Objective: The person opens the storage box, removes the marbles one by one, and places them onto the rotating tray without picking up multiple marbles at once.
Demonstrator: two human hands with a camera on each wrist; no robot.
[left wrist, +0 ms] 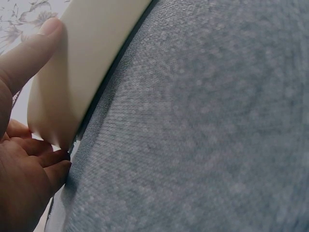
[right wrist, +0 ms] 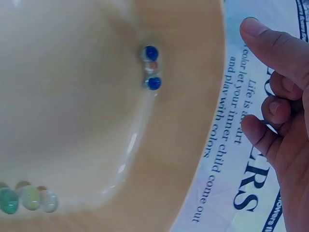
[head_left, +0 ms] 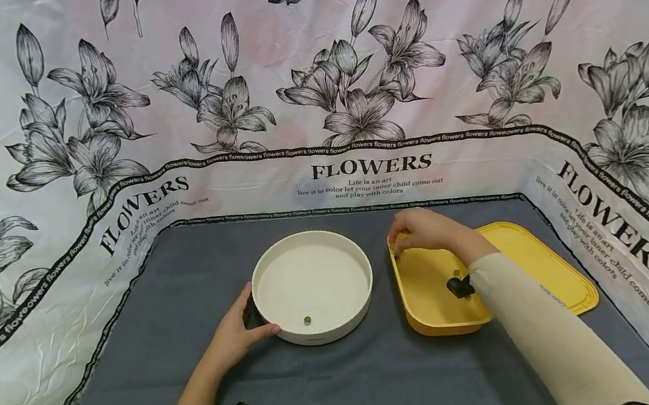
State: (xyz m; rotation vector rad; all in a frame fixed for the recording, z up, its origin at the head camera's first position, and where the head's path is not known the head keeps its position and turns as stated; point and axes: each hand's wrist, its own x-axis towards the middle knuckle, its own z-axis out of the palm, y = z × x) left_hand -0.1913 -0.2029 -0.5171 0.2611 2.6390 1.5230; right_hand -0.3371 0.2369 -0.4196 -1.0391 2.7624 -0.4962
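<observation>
My left hand (head_left: 234,338) grips the left side of a round white dish (head_left: 328,335). In the left wrist view its thumb (left wrist: 36,50) lies on the dish's outer wall and the fingers reach its lower edge. One small marble (head_left: 307,320) sits inside the dish near the front. Over the far left corner of a yellow rectangular box (head_left: 429,292) is my right hand (head_left: 426,229). Its fingers are loosely bent, with nothing visible between them in the right wrist view. Blue-patterned marbles (right wrist: 151,53) lie along one box wall, and a green marble (right wrist: 8,200) among others along another.
A yellow lid (head_left: 541,261) lies flat to the right of the box, partly behind the right forearm. Grey cloth (head_left: 341,396) covers the table. Flower-printed fabric (head_left: 357,85) rises behind and at both sides.
</observation>
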